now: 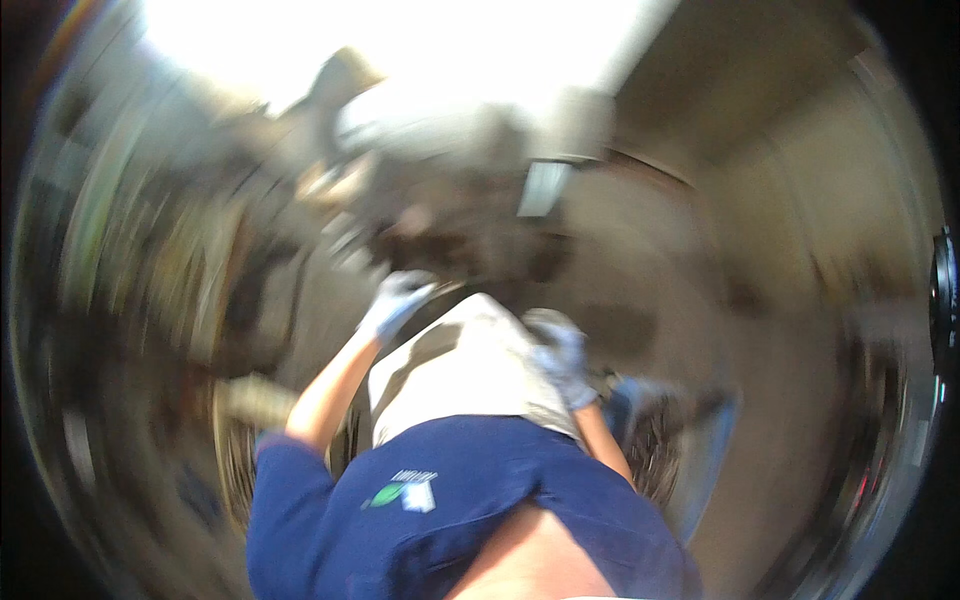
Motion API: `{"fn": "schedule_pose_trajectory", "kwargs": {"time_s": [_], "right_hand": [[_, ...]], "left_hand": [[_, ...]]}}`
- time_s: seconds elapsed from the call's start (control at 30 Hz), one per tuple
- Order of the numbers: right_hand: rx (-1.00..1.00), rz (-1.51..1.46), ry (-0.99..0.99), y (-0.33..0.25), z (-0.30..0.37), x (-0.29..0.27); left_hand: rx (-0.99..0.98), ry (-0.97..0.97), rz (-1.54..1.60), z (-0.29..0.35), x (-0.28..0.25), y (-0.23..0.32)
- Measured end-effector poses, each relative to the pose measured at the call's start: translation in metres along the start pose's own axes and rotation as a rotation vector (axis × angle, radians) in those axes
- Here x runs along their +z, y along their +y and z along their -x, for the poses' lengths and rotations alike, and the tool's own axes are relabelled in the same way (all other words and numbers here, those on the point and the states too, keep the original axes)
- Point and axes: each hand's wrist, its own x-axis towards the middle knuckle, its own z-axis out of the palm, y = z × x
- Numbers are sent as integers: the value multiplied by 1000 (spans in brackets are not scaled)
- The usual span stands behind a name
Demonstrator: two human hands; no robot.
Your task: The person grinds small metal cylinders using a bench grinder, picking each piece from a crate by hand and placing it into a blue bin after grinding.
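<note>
Two pale-gloved hands, the left hand (398,303) and the right hand (562,355), are flanking one off-white lower garment (475,370).
In the head view, one slender pale strip (447,290) is lying at the left hand's fingertips, near the garment's far edge and well apart from the right hand. The left hand's fingers are curving toward it, but blur is hiding whether they are gripping it. The right hand is hanging at the garment's right side; whether it is holding anything cannot be told. One navy top (430,540) is filling the lower middle, bearing one green-and-white emblem (400,496). One blue-edged shape (715,460) is showing beyond the right forearm (604,443), too smeared to name.
</note>
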Motion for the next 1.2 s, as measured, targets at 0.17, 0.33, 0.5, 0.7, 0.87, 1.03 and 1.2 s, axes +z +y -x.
{"fn": "schedule_pose_trajectory", "kwargs": {"time_s": [0.17, 0.33, 0.5, 0.7, 0.87, 1.03, 1.2], "right_hand": [[110, -307, -103, 61, 11, 8], [214, -293, -266, 49, -11, 8], [315, -347, -326, 45, -37, 27], [403, -327, -448, 44, -43, 42], [447, -327, -505, 55, -41, 35], [444, -287, -414, 48, -34, 34], [449, -303, -410, 57, -30, 34]], "left_hand": [[-198, 446, 405, 97, -56, -44], [-265, 986, 487, 242, -89, -113], [-582, 1353, 391, 360, -110, -166], [-974, 1036, -310, 397, -113, -169], [-1116, 774, -500, 389, -116, -153], [-1136, 388, -872, 376, -95, -169], [-1193, 342, -811, 361, -104, -166]]}}
